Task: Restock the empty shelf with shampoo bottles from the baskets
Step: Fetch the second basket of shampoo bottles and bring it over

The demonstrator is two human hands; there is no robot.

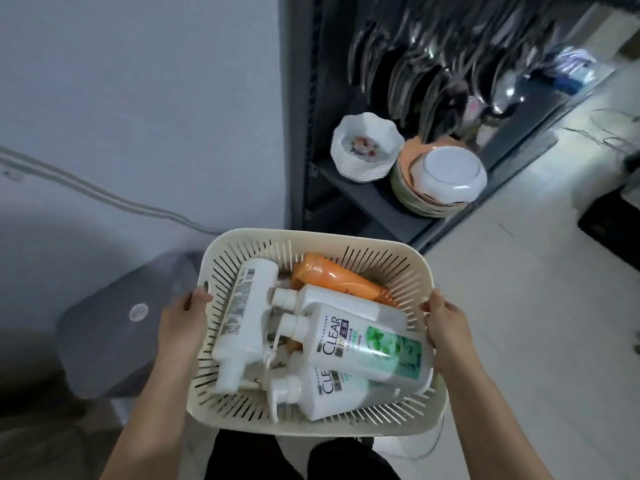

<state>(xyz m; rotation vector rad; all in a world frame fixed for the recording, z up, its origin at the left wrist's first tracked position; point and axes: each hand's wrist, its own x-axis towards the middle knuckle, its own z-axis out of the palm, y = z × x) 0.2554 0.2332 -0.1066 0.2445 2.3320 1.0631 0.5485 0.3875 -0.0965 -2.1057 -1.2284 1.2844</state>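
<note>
Shampoo bottles (349, 344) lie jumbled in a cream slotted basket (391, 268) held above the floor. Left hand (180, 327) grips its left rim, fingers curled over the edge; right hand (446, 323) clasps the right rim likewise.

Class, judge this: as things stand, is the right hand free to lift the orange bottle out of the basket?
Probably not yet. The right hand grips the basket rim, as does the left hand; the orange bottle itself lies mostly uncovered.

Small housewares shop, dark metal shelving (374, 199), stacked bowls (363, 161), hanging steel ladles (433, 64), tiled floor (519, 271)
</note>
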